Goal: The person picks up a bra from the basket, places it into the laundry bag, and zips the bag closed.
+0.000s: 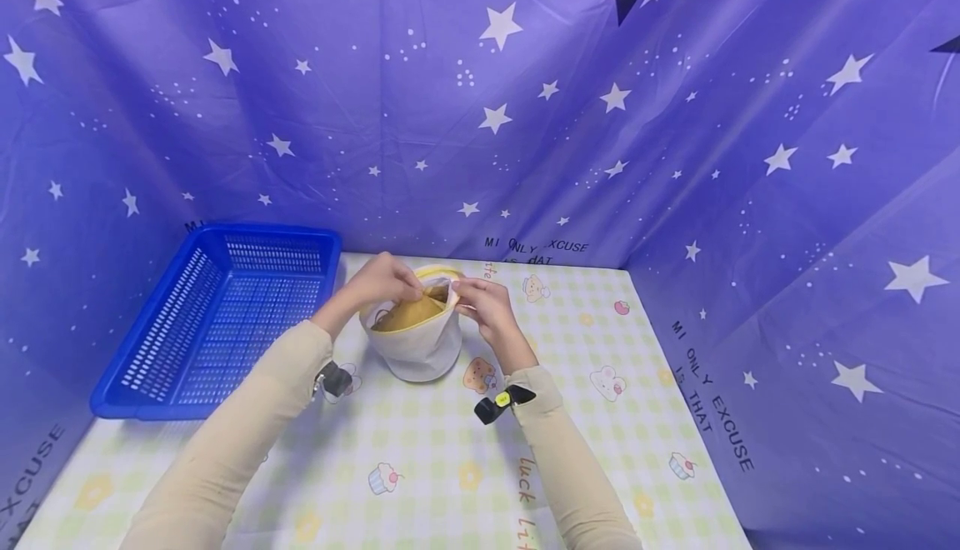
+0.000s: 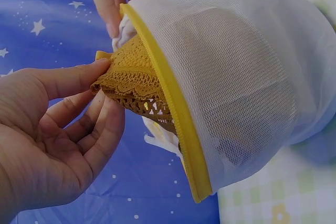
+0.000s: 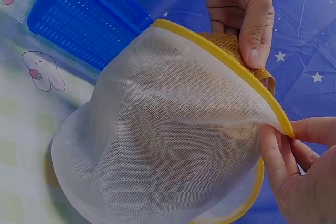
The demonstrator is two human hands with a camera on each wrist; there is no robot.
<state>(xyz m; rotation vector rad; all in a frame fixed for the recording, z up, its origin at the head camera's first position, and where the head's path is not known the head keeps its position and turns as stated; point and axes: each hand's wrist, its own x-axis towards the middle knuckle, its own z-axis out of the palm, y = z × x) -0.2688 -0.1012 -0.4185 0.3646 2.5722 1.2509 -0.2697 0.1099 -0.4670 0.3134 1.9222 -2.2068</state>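
Note:
A white mesh laundry bag (image 1: pixel 420 356) with a yellow zipper rim stands on the table, its mouth open. Inside it sits a mustard lace bra (image 1: pixel 408 314), whose lace edge and a strap poke out past the rim. Between thumb and fingertips, my left hand (image 1: pixel 385 279) pinches that lace edge at the mouth, clearest in the left wrist view. My right hand (image 1: pixel 486 307) pinches the bag's zippered rim on the right side, as the right wrist view shows. Most of the bra is hidden behind the mesh (image 3: pixel 173 124), where it shows only as a darker shape.
A blue plastic basket (image 1: pixel 105 400) with slotted walls stands to the left of the bag, near the back. The table (image 1: pixel 420 442) wears a green-and-white checked cloth with cartoon prints. A purple star-patterned curtain (image 1: pixel 420 108) closes off the back and sides.

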